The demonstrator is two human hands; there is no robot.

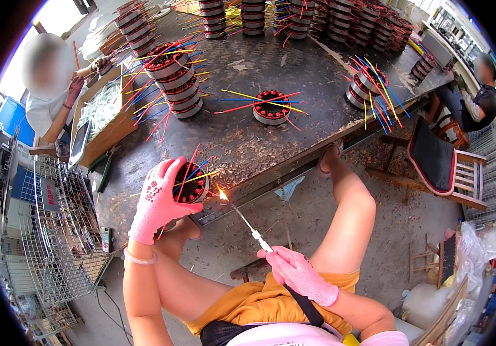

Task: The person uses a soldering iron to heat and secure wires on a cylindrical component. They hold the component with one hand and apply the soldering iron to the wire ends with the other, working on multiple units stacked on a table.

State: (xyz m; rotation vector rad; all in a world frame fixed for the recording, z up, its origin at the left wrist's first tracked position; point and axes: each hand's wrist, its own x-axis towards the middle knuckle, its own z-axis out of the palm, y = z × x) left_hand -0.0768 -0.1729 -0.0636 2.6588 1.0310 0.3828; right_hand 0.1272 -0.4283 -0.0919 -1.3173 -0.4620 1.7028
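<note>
My left hand point(157, 199), in a pink glove, is wrapped around a ring-shaped motor stator point(199, 190) at the table's near edge. Red, blue and yellow wires stick out of the stator's top. In my right hand point(303, 274), also pink-gloved, is a thin torch point(259, 237) with a white handle and a slim metal tube. A small orange flame point(222, 194) burns at its tip, just right of the stator, close to the yellow wire's end. Whether flame and wire touch, I cannot tell.
A single stator point(271, 108) lies mid-table, with stacked stators point(180, 86) left of it and another short stack point(366, 86) to the right. Several stacks line the back. A box of clear tubes point(101, 112) and a co-worker point(49, 92) are at left; another person point(478, 95) sits far right.
</note>
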